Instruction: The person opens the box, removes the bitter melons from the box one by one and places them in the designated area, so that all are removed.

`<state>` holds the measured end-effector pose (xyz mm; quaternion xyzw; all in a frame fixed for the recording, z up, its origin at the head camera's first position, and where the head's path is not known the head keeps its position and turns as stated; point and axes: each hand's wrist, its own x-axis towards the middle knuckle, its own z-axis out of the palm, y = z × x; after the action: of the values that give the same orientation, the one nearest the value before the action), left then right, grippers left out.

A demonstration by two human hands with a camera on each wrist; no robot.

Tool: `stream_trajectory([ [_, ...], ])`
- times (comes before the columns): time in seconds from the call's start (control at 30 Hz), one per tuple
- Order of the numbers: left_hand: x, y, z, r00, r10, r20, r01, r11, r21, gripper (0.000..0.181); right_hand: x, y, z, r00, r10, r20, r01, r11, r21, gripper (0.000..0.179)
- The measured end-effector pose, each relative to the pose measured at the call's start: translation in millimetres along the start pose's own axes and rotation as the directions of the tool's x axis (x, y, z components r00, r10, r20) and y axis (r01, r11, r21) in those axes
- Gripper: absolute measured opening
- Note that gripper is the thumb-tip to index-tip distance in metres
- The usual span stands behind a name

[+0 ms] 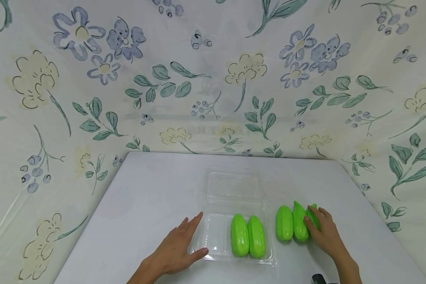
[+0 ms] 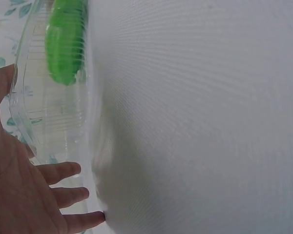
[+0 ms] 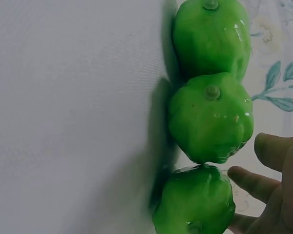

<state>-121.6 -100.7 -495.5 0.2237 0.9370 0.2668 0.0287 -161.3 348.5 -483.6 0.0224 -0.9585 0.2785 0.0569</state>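
A clear plastic clamshell box point(image 1: 216, 232) lies on the white table with its lid point(image 1: 234, 185) folded back. Two glossy green gourd-like vegetables point(image 1: 239, 235) rest side by side in the box's right half. My left hand point(image 1: 177, 246) is at the box's left edge, fingers spread and thumb by the front rim. To the right of the box, three similar vegetables point(image 1: 284, 223) stand in a row. Over the rightmost one point(image 3: 195, 202) is my right hand point(image 1: 326, 232), its fingers around the far side; the thumb point(image 3: 273, 151) appears apart from it.
A black object point(image 1: 318, 279) shows at the table's front edge, partly cut off. Behind and around the white table point(image 1: 156, 185) hangs a flower-patterned sheet point(image 1: 198, 98).
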Motion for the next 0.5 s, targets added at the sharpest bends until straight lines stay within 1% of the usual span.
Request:
stream_trajectory([
  [0.13, 0.4, -0.4, 0.4, 1.000, 0.001, 0.000, -0.001, 1.000, 0.004, 0.088, 0.6, -2.2, -2.6, 0.999, -0.014, -0.045, 0.014, 1.000, -0.015, 0.049],
  [0.2, 0.4, -0.5, 0.4, 1.000, 0.002, -0.001, -0.002, 1.000, 0.007, 0.088, 1.2, -3.4, -4.1, 0.995, -0.035, -0.088, 0.033, 0.999, -0.022, 0.047],
  [0.37, 0.6, -0.5, 0.4, 1.000, 0.004, -0.005, -0.004, 1.000, 0.004, 0.088, 3.4, -9.1, -8.2, 0.975, -0.106, -0.194, 0.108, 0.994, 0.000, 0.042],
  [0.5, 0.7, -0.7, 0.4, 1.000, 0.007, -0.004, -0.007, 1.000, 0.004, 0.088, 5.3, -19.0, -11.4, 0.958, -0.160, -0.237, 0.168, 0.986, 0.015, 0.042],
])
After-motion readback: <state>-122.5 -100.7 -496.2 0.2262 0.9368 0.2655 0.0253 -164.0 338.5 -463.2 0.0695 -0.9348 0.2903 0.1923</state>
